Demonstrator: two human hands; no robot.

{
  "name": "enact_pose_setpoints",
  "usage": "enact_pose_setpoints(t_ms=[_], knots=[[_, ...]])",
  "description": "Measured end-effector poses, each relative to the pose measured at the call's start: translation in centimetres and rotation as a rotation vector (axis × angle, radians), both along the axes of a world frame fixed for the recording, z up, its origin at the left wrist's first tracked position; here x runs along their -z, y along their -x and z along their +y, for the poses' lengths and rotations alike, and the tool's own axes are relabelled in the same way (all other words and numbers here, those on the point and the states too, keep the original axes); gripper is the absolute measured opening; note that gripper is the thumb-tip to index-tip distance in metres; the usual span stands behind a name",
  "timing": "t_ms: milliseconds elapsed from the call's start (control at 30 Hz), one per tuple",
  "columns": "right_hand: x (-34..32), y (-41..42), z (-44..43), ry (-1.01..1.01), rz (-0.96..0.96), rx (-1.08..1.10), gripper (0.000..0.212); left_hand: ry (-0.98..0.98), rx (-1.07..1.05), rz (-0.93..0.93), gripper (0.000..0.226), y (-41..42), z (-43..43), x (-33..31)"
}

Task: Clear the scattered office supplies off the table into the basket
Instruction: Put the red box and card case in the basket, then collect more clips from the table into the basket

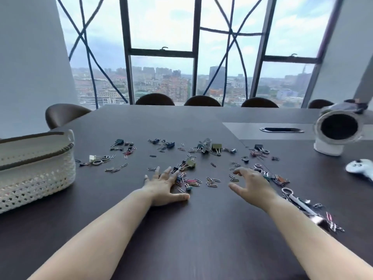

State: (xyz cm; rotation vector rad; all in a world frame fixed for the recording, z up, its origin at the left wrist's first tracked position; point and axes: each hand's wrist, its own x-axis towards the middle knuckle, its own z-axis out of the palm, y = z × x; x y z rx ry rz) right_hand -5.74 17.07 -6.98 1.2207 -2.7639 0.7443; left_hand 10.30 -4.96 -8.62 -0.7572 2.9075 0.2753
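- We see our two arms bare, with uncovered skin from the bottom edge of the view up to the wrists.
- Our left forearm (105,225) and right forearm (314,229) look slim and smooth.
- Our left grip (165,186) and right grip (252,184) are bare too.

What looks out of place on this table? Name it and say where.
Loose paper clips and binder clips lie strewn across the table, from beside the basket to a tangled heap at the near right. A white game controller at the right edge seems not to belong with office supplies.
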Motion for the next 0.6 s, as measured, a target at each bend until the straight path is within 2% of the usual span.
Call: enact_pose_setpoints(t_ms=[133,233,300,433,600], knots=[[1.3,0.5,4.2,-0.167,0.098,0.186,0.070,0.017,0.016,0.051,0.096,3.3,1.1,0.5],[1.4,0.7,6.6,-0.301,0.007,0.386,0.090,0.029,0.054,0.061,0.094,5.5,2.7,0.5],[1.6,0.6,7.4,-0.376,-0.047,0.463,0.095,0.011,0.100,0.061,0.090,7.0,4.4,0.5],[2.2,0.7,6.5,-0.426,-0.029,0.399,0.082,0.013,0.205,0.102,0.069,8.8,6.9,0.9],[1.9,2.3,2.5,-0.356,0.007,0.105,0.059,0.056,0.182,0.221,0.053,8.3,6.0,1.4]])
